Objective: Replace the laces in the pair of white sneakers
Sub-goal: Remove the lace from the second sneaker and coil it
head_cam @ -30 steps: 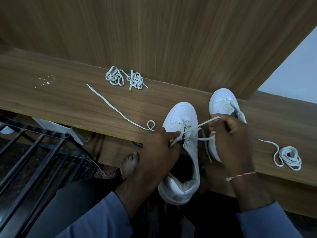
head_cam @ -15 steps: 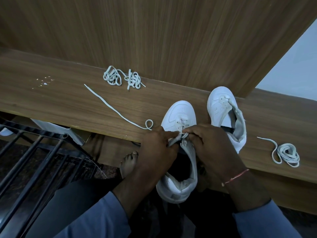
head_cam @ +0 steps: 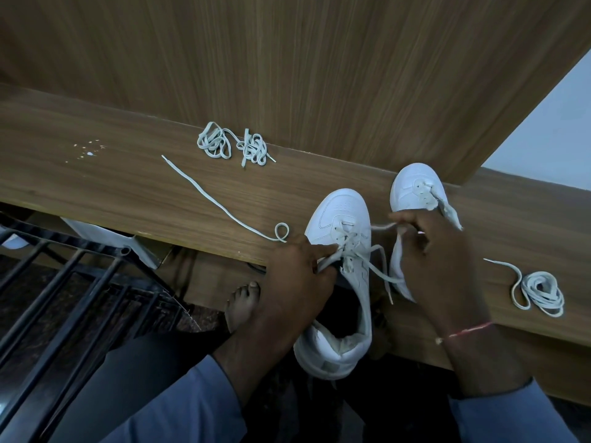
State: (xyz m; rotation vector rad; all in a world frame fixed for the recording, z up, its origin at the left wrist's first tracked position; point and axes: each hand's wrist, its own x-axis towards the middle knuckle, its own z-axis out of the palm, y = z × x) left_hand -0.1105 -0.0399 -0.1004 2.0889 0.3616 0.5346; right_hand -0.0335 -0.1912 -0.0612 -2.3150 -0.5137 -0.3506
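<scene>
View from my head, looking down at a wooden worktop point(head_cam: 96, 187) with an upright wood-grain panel point(head_cam: 287, 59) behind it.

A white sneaker point(head_cam: 339, 215) lies in front of me. Its toe rests on the worktop and points at the panel, and its heel hangs over the front edge toward my lap. A pale lace point(head_cam: 374, 270) is threaded through its upper eyelets.

My left grip point(head_cam: 297, 276) is clenched on one strand of that lace, pinching it at the left side of the eyelets. My right grip point(head_cam: 438, 260) pinches the other strand, drawn out to the right of the shoe. A free end crosses the shoe's side and dangles between my two grips. A thin red thread band point(head_cam: 467, 329) circles my right wrist. Both arms wear blue sleeves.

The second sneaker point(head_cam: 409, 190) stands just beside the first on its right, toe toward the panel, its back half hidden behind my right grip.

Three other laces lie on the worktop. A tangled bundle point(head_cam: 232, 147) sits against the panel to the left. A long loose lace point(head_cam: 217, 203) runs diagonally from there and ends in a small loop near my left grip. A coiled lace point(head_cam: 540, 292) lies on the far right.

Below the worktop's edge I see my bare foot point(head_cam: 241, 303) and a black metal rack point(head_cam: 64, 282) to the left.
</scene>
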